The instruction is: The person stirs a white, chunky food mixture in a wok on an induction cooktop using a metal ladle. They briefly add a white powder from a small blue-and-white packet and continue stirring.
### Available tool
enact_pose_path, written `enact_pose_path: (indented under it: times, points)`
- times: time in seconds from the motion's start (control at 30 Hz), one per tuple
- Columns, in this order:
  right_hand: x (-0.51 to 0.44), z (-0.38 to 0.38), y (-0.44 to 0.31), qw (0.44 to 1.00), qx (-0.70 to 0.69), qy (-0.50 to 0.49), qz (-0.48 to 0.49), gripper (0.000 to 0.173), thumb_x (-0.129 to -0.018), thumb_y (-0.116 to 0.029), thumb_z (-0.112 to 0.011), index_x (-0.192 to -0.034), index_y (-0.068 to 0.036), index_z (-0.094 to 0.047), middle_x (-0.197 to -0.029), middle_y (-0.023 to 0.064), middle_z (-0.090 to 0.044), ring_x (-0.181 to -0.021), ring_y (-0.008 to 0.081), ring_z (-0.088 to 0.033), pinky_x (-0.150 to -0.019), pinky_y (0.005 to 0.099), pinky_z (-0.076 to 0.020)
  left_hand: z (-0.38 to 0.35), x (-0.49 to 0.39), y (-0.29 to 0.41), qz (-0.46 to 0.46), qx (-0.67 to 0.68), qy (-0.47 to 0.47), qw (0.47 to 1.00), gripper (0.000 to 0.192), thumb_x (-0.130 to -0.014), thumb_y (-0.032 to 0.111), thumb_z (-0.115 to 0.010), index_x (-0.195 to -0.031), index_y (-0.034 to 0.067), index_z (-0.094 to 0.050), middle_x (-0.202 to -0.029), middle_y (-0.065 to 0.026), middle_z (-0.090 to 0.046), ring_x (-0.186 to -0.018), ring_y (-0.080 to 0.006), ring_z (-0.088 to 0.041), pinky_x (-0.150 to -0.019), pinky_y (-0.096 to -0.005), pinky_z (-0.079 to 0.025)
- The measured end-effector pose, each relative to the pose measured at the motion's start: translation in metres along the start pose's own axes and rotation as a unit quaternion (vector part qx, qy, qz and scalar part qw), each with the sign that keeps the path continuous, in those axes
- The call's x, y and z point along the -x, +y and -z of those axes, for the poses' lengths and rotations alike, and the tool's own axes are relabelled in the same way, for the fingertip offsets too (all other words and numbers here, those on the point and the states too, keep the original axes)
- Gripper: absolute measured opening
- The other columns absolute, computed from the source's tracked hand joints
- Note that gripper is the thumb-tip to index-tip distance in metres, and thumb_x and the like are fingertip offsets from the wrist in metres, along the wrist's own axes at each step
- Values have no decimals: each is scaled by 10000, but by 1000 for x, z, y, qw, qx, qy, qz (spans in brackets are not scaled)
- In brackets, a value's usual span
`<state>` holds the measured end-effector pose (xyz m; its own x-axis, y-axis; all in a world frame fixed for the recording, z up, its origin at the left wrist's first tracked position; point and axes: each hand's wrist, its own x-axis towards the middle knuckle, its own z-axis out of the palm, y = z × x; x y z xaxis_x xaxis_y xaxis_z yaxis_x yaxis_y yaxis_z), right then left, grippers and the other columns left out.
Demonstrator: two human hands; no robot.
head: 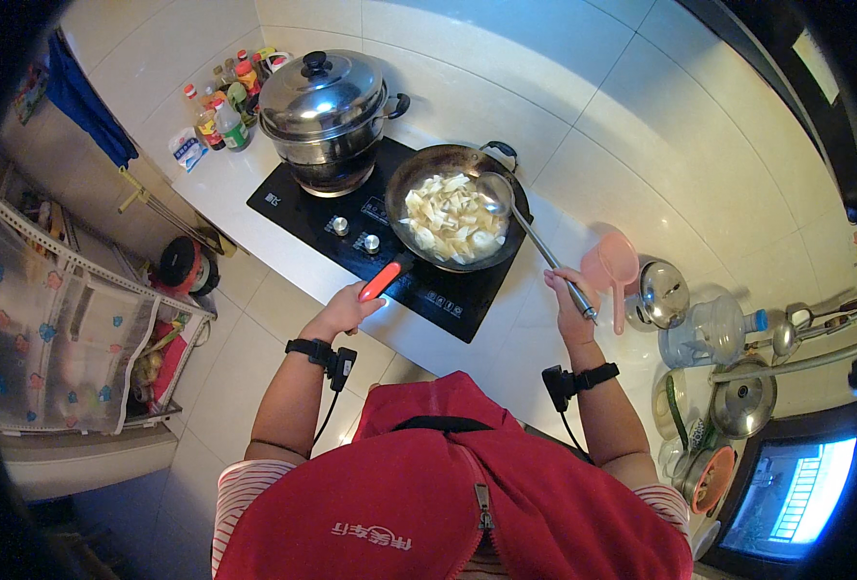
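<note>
A dark wok (pixel 401 190) sits on the right part of a black cooktop (pixel 435 293). Pale sliced pieces (pixel 446 217), wet-looking, fill its middle; I cannot tell what food they are. My left hand (pixel 347 308) grips the wok's red-and-black handle (pixel 382 281) at the near side. In my right hand (pixel 572 304) is the long metal shaft of a ladle (pixel 541 246). The ladle's bowl (pixel 495 193) rests over the right side of the food, inside the wok.
A lidded steel pot (pixel 319 119) stands left of the wok, with several sauce bottles (pixel 231 127) behind it. Right of my right hand are a pink plastic dipper (pixel 609 262), a metal lid (pixel 664 293) and a clear water jug (pixel 707 333). A shelf rack (pixel 73 312) stands at the left.
</note>
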<state>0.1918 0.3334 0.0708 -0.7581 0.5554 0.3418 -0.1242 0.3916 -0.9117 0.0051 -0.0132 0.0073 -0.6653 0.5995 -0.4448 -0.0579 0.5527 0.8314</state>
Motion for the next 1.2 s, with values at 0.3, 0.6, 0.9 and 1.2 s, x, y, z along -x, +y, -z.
enact_pose_path:
  times: [0.3,0.6,0.9,1.2]
  points:
    - [0,1,-2,999,30,-3,28,100,-860,10,-631,-956,17,-657,-952,117,-689,-868,155,-655,-807,272,-517,-1,0,0,4,-6,4,1000,346,-883,321,-656,-981,13,-531,-621,-38,-509,-405,-133,-504,-366,-285,-418]
    - [-2,1,3,999,29,8,26,105,-853,-18,-652,-954,6,-669,-943,107,-690,-858,146,-654,-793,270,-516,0,0,1,12,-3,-3,1000,352,-880,319,-659,-999,13,-531,-621,-33,-502,-404,-126,-497,-365,-281,-411]
    - [-3,2,6,999,35,10,19,113,-852,-29,-667,-961,2,-670,-935,99,-687,-854,132,-645,-773,261,-510,-1,0,1,6,6,-1,1000,353,-883,321,-661,-1006,16,-532,-616,-25,-493,-401,-118,-484,-364,-271,-400]
    - [-5,0,12,966,194,-23,170,119,-825,-15,-656,-945,-11,-656,-921,164,-673,-871,259,-668,-794,318,-518,-1,-1,0,5,-1,-5,1000,354,-885,325,-660,-1004,17,-533,-630,-29,-500,-415,-120,-492,-374,-278,-417]
